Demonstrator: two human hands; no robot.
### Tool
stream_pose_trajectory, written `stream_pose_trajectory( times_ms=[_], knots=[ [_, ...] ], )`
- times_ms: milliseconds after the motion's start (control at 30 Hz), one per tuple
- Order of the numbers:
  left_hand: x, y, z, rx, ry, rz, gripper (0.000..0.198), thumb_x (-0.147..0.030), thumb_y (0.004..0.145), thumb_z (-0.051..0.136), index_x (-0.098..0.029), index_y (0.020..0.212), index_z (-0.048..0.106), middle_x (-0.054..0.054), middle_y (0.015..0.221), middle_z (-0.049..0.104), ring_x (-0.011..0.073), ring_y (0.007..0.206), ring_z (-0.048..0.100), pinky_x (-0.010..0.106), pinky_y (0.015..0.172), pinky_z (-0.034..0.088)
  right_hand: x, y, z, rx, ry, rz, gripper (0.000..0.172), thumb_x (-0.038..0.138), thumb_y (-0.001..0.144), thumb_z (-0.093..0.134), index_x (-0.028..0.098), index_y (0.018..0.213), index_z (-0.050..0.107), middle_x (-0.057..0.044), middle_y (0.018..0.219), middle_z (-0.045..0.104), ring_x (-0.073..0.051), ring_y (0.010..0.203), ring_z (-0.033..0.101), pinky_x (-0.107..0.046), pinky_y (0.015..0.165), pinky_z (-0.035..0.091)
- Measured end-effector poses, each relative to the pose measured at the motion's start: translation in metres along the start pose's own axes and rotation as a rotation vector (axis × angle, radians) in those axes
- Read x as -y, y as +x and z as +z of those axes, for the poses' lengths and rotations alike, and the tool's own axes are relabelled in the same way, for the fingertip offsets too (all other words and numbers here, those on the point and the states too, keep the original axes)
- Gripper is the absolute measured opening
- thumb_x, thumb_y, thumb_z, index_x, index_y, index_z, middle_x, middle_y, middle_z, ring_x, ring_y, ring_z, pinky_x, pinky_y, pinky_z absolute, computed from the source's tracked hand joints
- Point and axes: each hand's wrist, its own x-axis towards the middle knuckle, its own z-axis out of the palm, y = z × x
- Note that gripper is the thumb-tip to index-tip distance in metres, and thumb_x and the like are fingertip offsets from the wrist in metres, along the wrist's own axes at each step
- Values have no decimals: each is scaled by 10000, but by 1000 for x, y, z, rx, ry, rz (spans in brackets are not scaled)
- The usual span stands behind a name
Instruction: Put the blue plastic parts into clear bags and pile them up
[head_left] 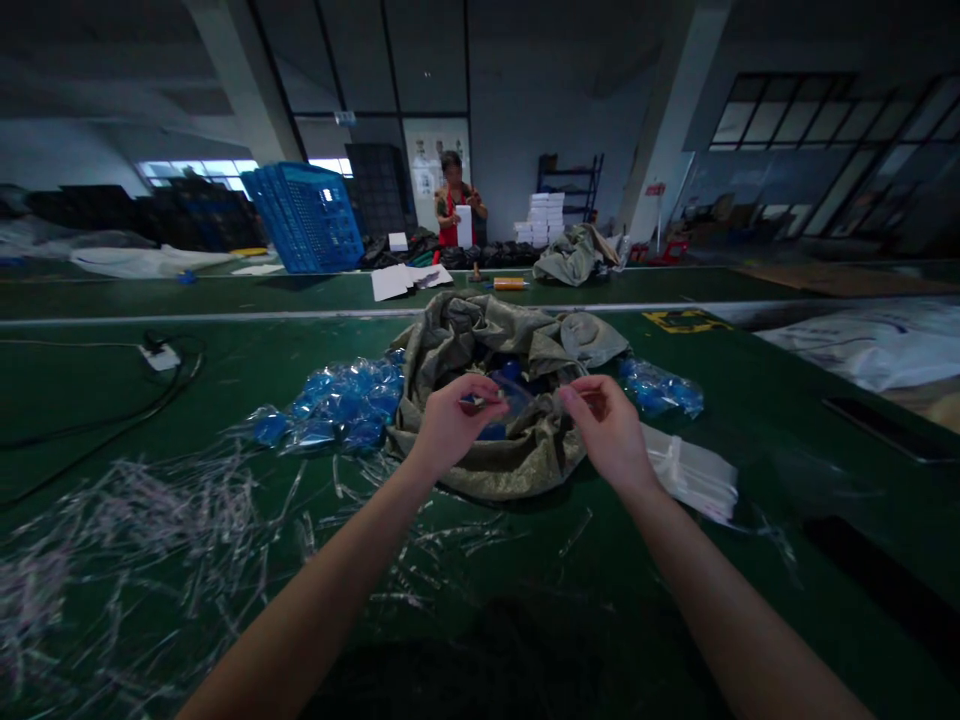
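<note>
A rolled-down grey-green woven sack (510, 470) stands on the green table, with dark blue items (510, 372) inside it. Over its mouth, my left hand (459, 420) pinches a small clear plastic bag (517, 398). At the sack's right side my right hand (609, 432) is closed, thumb against fingers, at the far end of the same clear plastic; its exact grip is hard to make out. Blue items in clear bags (345, 400) lie in a heap left of the sack, and a smaller group (664, 388) lies to its right.
Clear plastic strips (172, 510) litter the table's left. A stack of clear bags (694, 475) lies beside my right wrist, a phone (889, 430) farther right. Cables (161, 390) run at left. Across the table stand blue crates (304, 220) and a person (454, 205) handling a white box.
</note>
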Motion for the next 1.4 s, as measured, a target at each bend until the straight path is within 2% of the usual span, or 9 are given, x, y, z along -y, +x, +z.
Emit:
stream_pose_trajectory(
  times_ms=[133, 200, 267, 433, 500, 700, 900, 1133, 1400],
  knots=[
    [0, -3, -20, -177, 307, 125, 160, -325, 802, 650, -183, 863, 611, 4, 839, 674, 83, 592, 566, 199, 566, 453, 23, 10, 26, 287, 32, 257, 514, 639, 810, 507, 170, 612, 571, -36, 576, 601, -129, 494, 571, -214, 407, 397],
    [0, -5, -26, -219, 431, 177, 135, -319, 831, 619, -186, 842, 603, -2, 812, 669, 79, 580, 550, 202, 590, 447, 34, 13, 42, 406, 159, 391, 449, 569, 822, 530, 160, 651, 599, -56, 640, 649, -133, 498, 599, -204, 377, 393],
    [-3, -4, -34, -197, 485, 188, 125, -308, 846, 596, -184, 834, 601, 9, 822, 669, 92, 628, 567, 204, 607, 442, 40, 15, 56, 410, 232, 425, 296, 442, 811, 582, 163, 715, 612, -61, 731, 688, -143, 552, 636, -207, 400, 436],
    [-22, 0, -58, 197, 375, -8, 309, -450, 813, 611, -179, 961, 609, 2, 807, 653, 65, 474, 454, 194, 444, 336, 37, 18, 69, 340, 48, 223, 181, 343, 786, 595, 187, 696, 602, -37, 712, 684, -181, 651, 656, -250, 495, 510],
    [-29, 1, -63, 266, 321, -88, 382, -516, 821, 573, -175, 990, 611, 1, 791, 649, 60, 445, 428, 192, 410, 291, 33, 18, 69, 372, -49, 154, 194, 355, 795, 586, 190, 695, 603, -25, 687, 673, -175, 635, 642, -258, 530, 508],
    [-26, -1, -55, 238, 434, -64, 294, -446, 800, 622, -177, 917, 646, 16, 775, 656, 107, 574, 538, 200, 498, 367, 32, 15, 72, 541, -147, 1, 229, 360, 846, 525, 192, 711, 604, 9, 653, 624, -145, 617, 591, -237, 545, 429],
    [-16, 2, -56, 286, 348, -64, 162, -323, 832, 588, -188, 867, 671, 16, 814, 683, 117, 648, 580, 214, 570, 429, 34, 16, 66, 567, -250, -39, 234, 348, 857, 500, 190, 726, 615, 9, 657, 633, -137, 598, 565, -239, 541, 371],
    [-35, -3, -51, 74, 556, 31, 90, -235, 835, 521, -181, 795, 581, 20, 762, 618, 128, 668, 568, 225, 567, 424, 47, 9, 65, 350, -502, -75, 257, 299, 818, 497, 198, 582, 516, -4, 582, 596, -146, 568, 538, -264, 553, 325],
    [-58, -17, -50, -10, 766, 120, 94, -219, 848, 477, -212, 755, 495, 9, 724, 564, 128, 599, 552, 255, 562, 456, 55, -1, 66, 347, -467, -103, 268, 269, 767, 498, 225, 509, 439, 6, 477, 526, -139, 455, 477, -277, 470, 278]
  ],
)
